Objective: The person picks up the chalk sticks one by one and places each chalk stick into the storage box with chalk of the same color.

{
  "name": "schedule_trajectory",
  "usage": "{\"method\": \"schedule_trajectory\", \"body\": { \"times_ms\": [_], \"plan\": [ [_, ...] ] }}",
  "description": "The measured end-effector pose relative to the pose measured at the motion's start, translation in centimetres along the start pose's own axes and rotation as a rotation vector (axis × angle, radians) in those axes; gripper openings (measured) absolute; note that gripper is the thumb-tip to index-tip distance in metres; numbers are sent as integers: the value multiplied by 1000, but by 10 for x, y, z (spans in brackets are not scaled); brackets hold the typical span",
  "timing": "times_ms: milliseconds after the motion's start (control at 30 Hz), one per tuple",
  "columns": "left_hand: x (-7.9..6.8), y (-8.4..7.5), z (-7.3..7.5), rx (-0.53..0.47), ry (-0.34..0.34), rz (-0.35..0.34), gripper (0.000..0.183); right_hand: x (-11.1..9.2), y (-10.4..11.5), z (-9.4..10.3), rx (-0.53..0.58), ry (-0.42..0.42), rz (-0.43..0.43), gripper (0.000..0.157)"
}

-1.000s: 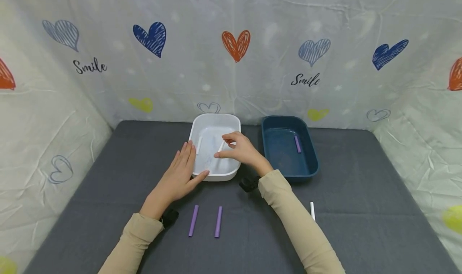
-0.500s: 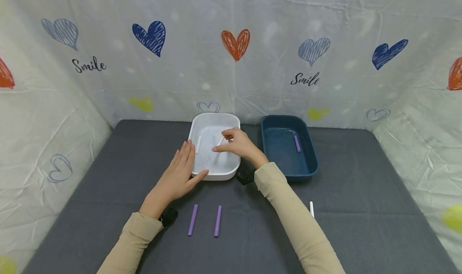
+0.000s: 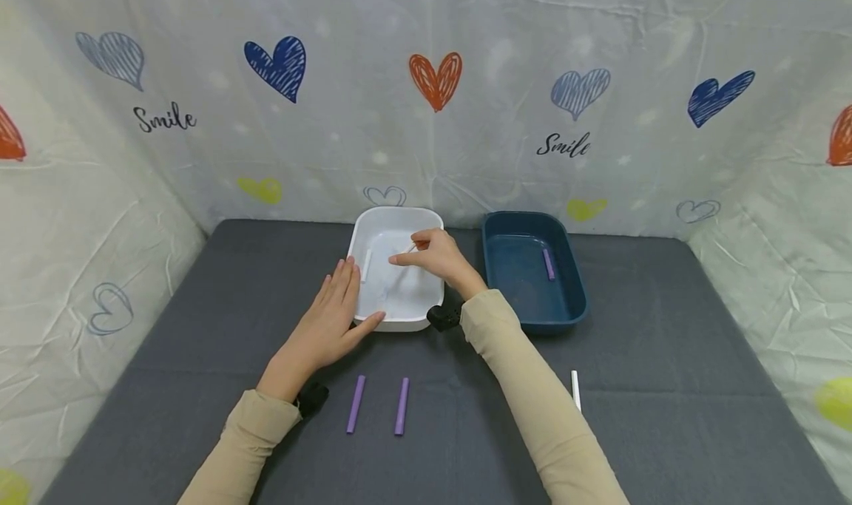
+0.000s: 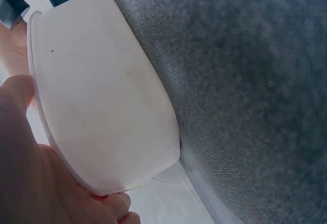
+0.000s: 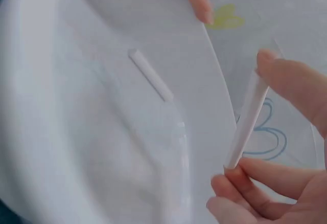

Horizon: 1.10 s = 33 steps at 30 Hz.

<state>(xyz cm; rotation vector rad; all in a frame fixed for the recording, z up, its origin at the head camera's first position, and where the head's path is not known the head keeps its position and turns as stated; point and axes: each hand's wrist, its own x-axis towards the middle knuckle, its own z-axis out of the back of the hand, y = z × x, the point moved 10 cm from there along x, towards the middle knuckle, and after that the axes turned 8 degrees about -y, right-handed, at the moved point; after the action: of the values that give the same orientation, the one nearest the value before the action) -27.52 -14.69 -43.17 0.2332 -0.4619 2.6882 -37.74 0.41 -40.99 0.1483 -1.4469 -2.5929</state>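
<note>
In the head view my right hand (image 3: 435, 257) is over the far part of a white tray (image 3: 402, 326). It pinches a white stick of chalk (image 5: 248, 121) between thumb and fingers, one at each end in the right wrist view. A second white chalk stick (image 3: 367, 265) lies inside the tray along its left side. My left hand (image 3: 328, 326) rests at the tray's near left corner, fingers straight along the left rim and thumb (image 4: 20, 88) on the near rim. The left wrist view shows the tray's outer wall.
Right of the white tray stands a dark blue tray (image 3: 577, 298) with a purple chalk stick (image 3: 549, 264) in it. Two purple chalk sticks (image 3: 356, 404) lie on the grey tablecloth in front. Another white chalk stick (image 3: 575, 388) lies beside my right sleeve, partly covered.
My right hand has moved a little farther back over the white tray with the chalk, which now shows less behind the fingers. My left hand has stayed put.
</note>
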Motion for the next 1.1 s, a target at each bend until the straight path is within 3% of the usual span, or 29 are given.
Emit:
{"method": "schedule_trajectory", "body": {
  "times_ms": [200,533,933,1100],
  "plan": [
    [1,0,0,-3,-2,-5,94,1,0,1,13,-38,-67,76],
    [1,0,0,-6,-6,-6,93,8,-1,0,14,-174,-144,76],
    [1,0,0,-1,-2,-14,94,21,2,-6,-48,-140,-140,79],
    [1,0,-1,0,1,-10,94,25,5,-12,-158,-98,-108,76]
  ]
}}
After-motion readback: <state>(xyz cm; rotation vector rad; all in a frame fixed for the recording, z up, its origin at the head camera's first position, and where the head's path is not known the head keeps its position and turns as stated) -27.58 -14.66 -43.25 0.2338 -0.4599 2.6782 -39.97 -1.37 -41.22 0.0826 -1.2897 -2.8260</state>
